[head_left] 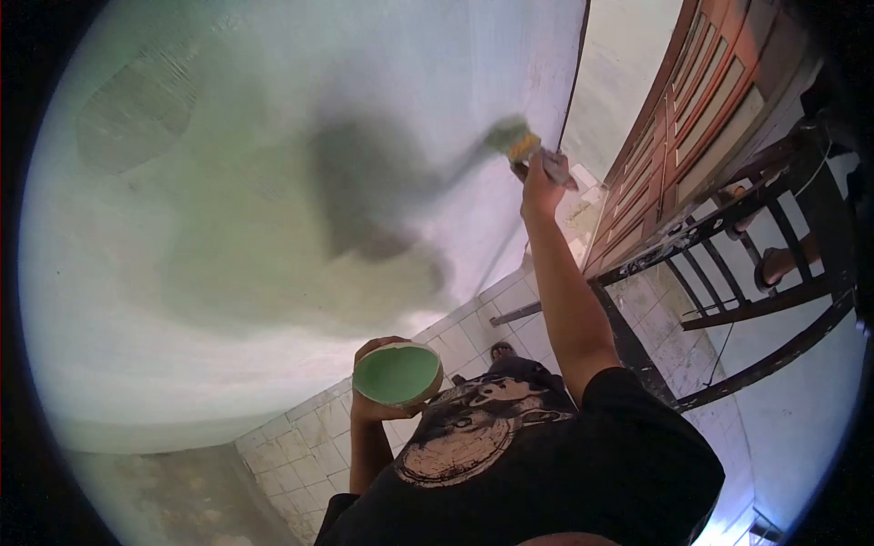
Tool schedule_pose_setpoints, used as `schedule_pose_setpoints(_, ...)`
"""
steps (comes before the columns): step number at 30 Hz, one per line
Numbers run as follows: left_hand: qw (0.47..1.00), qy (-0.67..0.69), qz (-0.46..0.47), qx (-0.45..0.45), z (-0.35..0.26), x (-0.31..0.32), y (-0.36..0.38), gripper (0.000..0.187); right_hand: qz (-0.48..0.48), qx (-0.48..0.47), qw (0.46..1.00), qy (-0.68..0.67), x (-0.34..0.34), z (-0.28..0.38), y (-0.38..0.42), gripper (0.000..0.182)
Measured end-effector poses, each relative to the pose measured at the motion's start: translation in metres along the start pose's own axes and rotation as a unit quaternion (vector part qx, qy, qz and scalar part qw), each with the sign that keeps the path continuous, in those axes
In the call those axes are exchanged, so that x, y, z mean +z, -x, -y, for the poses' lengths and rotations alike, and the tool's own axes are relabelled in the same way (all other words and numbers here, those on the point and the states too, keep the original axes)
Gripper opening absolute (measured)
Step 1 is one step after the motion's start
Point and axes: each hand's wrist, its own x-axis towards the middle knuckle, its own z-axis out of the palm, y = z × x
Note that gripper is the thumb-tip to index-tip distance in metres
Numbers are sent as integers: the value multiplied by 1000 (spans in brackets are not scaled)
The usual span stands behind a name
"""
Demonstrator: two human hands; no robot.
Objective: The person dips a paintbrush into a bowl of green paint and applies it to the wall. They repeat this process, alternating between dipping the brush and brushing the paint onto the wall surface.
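Wall [109, 264] spreads left of and above your bowl, carrying one broad green area, one rounded rough patch [137, 114] far to the bowl's upper left, and one blurred dark shadow [360, 177] above the bowl that hides some of the green. Below and left of the bowl lie pale floor tiles [314, 455], too many cut off to count. Your left hand [371, 408] grasps the one bowl [431, 393] at its left side and underside, with some of the fingers hidden behind it; inside is green paint [396, 373], its depth impossible to judge. Just right of the bowl, your black shirt [601, 464] covers part of the floor, and one sandalled foot [501, 350] shows past its edge. Well above and right of the bowl is the one brush [508, 136], green at the bristles with a yellow band, its handle clasped in your right hand [543, 189]; you cannot tell from here whether the bristles touch the wall. Farther right of the bowl stands a reddish-brown panelled door [692, 109], cut off at the top, and before it one dark slatted frame [728, 214], partly lost in the shaded edge. Behind those slats, another person's foot [778, 264] is visible, the rest hidden or hard to make out.
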Motion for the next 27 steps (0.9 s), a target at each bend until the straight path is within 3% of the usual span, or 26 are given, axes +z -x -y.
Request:
schedule_pose_setpoints(4,1000,-4,11,26,-1,-3,2,102,-27,62,997,46,-26,-4,10,18)
schedule_pose_setpoints(7,999,-9,2,35,-5,1,7,101,-36,6,999,-16,9,-1,-3,10)
schedule_pose_setpoints(9,999,1,-32,17,-8,2,12,99,-43,50,998,7,53,45,-6,8)
schedule_pose_setpoints(11,999,-34,-26,28,-9,-2,16,98,-65,93,991,-65,66,69,-21,16)
schedule_pose_setpoints(13,997,-65,-25,39,-8,-4,19,98,40,53,974,-215,60,72,-41,14)
schedule_pose_setpoints(15,999,-32,-33,8,-11,-2,21,99,50,42,961,-269,64,94,-31,14)
schedule_pose_setpoints(17,999,-16,-44,-8,-14,0,21,98,87,-61,939,-328,68,103,-27,16)
schedule_pose_setpoints(18,999,-35,-18,-4,-8,-4,22,98,103,-74,946,-298,67,90,-27,19)
schedule_pose_setpoints(19,999,-54,9,1,-5,-7,21,97,91,-121,972,-180,50,41,-44,21)
schedule_pose_setpoints(20,999,-7,-34,23,-16,2,18,96,82,-28,972,-218,44,28,-26,26)
schedule_pose_setpoints(21,999,-9,-35,27,-16,2,17,96,61,-35,989,-132,35,18,-11,29)
schedule_pose_setpoints(22,999,-23,-24,33,-16,1,15,97,67,14,981,-182,22,-2,-3,26)
schedule_pose_setpoints(27,999,37,-26,26,-5,6,23,101,38,114,993,-12,-33,-9,12,14)
